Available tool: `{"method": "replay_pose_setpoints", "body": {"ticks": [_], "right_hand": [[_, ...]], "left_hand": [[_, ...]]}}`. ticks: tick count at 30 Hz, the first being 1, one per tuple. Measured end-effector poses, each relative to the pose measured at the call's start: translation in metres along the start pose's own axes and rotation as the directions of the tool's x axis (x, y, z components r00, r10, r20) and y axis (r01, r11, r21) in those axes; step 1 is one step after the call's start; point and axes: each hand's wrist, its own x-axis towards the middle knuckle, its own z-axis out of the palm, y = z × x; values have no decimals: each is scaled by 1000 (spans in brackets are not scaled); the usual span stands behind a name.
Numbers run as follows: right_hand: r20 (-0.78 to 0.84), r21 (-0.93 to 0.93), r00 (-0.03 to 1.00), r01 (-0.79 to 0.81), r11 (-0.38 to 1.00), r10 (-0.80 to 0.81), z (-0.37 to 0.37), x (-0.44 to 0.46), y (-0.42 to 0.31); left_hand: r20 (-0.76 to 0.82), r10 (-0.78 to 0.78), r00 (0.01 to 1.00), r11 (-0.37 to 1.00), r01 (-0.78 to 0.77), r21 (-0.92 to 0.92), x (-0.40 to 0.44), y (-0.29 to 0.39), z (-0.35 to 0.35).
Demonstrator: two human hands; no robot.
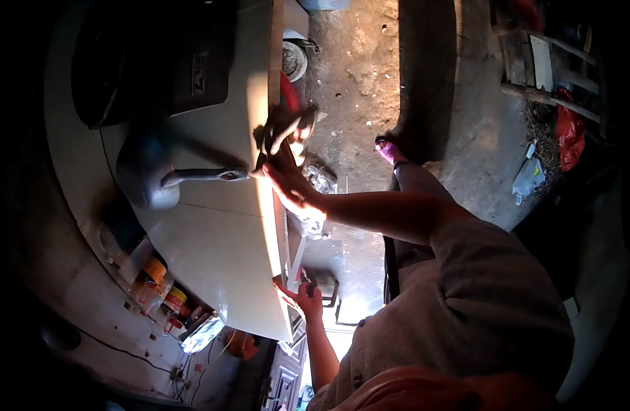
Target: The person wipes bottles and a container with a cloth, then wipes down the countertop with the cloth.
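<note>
My right hand is at the counter's edge, closed around a dark, crumpled thing whose kind I cannot make out in the shadow. Just beside its thumb is the handle end of a grey metal saucepan, which stands on the pale countertop. Lower in the view, my left hand is near the same edge, its fingers bent around a small dark object too dim to name.
A black cooker panel lies on the counter. Several bottles and jars line the wall side. A white bucket stands on the dirt floor. Farther off are a wooden frame, a red plastic bag and a clear plastic container.
</note>
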Motion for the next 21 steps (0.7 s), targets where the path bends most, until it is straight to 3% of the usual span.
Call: {"method": "replay_pose_setpoints", "body": {"ticks": [1, 3, 5, 7, 9, 11, 12, 13, 14, 16, 18, 20, 21], "right_hand": [[112, 300, 939, -344, 890, 325, -15, 1, -28], [-84, 270, 979, -158, 950, 187, -15, 38, -12], [-271, 391, 962, 82, 917, 29, -34, 113, 9], [-369, 387, 926, 232, 892, -81, -51, 190, 32], [-450, 319, 875, 347, 882, -181, -68, 261, 53], [-250, 732, 961, 266, 628, -116, -76, 292, 61], [-615, -89, 639, 525, 847, -461, -76, 295, 74], [-441, -845, 237, 217, 489, -866, -76, 288, 74], [-441, -845, 237, 216, 490, -866, -71, 274, 76], [-462, -604, 629, 294, 741, -626, -46, 225, 80], [-293, -317, 903, 219, 923, -315, -19, 163, 68], [-376, -158, 897, 186, 970, -234, 10, 95, 55], [-441, -66, 877, 180, 981, -191, 25, 56, 43]], "left_hand": [[3, 70, 998, 995, -71, 67, 1, -2, -2], [70, 5, 998, 998, -1, -68, 0, 0, -7], [74, 138, 988, 980, -147, 132, -1, -17, -12], [126, 55, 991, 990, -70, 122, 0, -17, -13], [133, 77, 988, 985, -96, 142, -2, -37, -10], [146, 96, 985, 978, -120, 169, -4, -48, -10], [143, 98, 985, 986, -116, 119, -2, -44, -11], [142, 115, 983, 988, -129, 90, -1, -44, -12], [141, 132, 981, 988, -142, 61, 1, -43, -12], [133, 162, 978, 986, -167, 26, 3, -40, -14], [123, 216, 969, 974, -223, 45, 3, -45, -15], [96, 314, 944, 936, -325, 134, 6, -34, -19], [66, 327, 943, 942, -330, 55, 4, -39, -19]]}}
